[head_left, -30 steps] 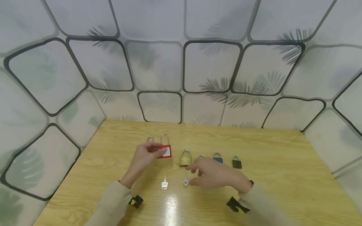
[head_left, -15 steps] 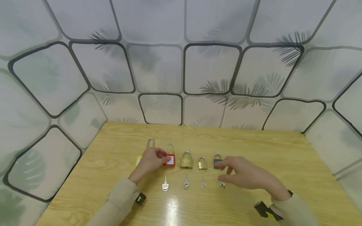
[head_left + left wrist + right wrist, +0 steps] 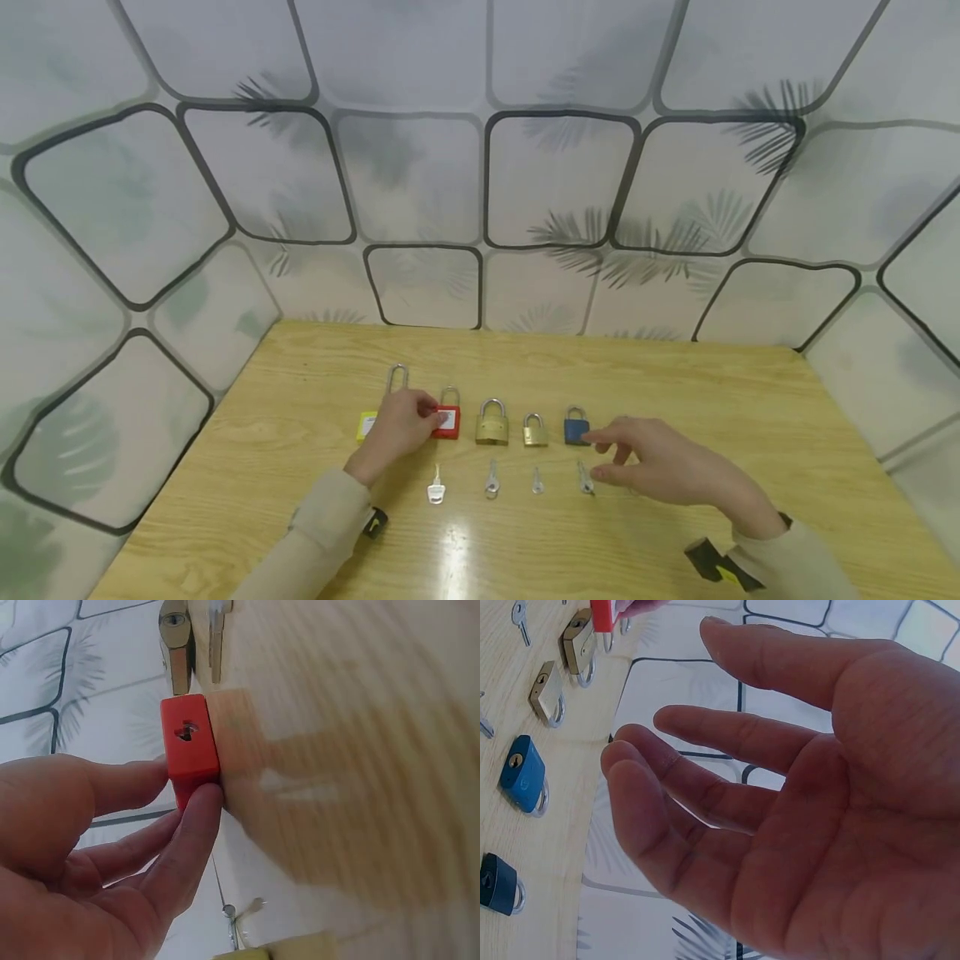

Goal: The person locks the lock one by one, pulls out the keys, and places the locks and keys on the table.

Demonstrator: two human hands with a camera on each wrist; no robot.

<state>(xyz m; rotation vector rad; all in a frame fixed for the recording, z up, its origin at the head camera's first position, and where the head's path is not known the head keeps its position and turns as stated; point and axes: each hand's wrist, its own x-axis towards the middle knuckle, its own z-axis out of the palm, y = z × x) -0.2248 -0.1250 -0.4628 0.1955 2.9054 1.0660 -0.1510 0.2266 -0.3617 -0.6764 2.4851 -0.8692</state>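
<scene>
My left hand [image 3: 401, 429] pinches the red padlock [image 3: 448, 423] between thumb and fingers, its shackle pointing away from me. In the left wrist view the keyhole end of that red padlock [image 3: 191, 739] faces the camera, close over the tabletop. A yellow padlock [image 3: 365, 425] is partly hidden behind the left hand. My right hand [image 3: 660, 462] hovers with loosely bent fingers, holding nothing. Its fingertips are nearest the blue padlock [image 3: 576, 430] and a small key [image 3: 585, 478]. The black padlock [image 3: 498, 883] shows in the right wrist view, covered by the hand in the head view.
A large brass padlock [image 3: 492, 429] and a smaller brass padlock [image 3: 535, 434] lie between the hands. In front of the row are a wide-headed silver key [image 3: 437, 487], a key with a ring [image 3: 492, 482] and a small key [image 3: 537, 482]. A patterned cloth wall [image 3: 420, 175] encloses the wooden table [image 3: 675, 375].
The left hand has brought the red padlock toward me and down into line beside the large brass one. The right hand has moved right, from the brass padlocks to past the blue one.
</scene>
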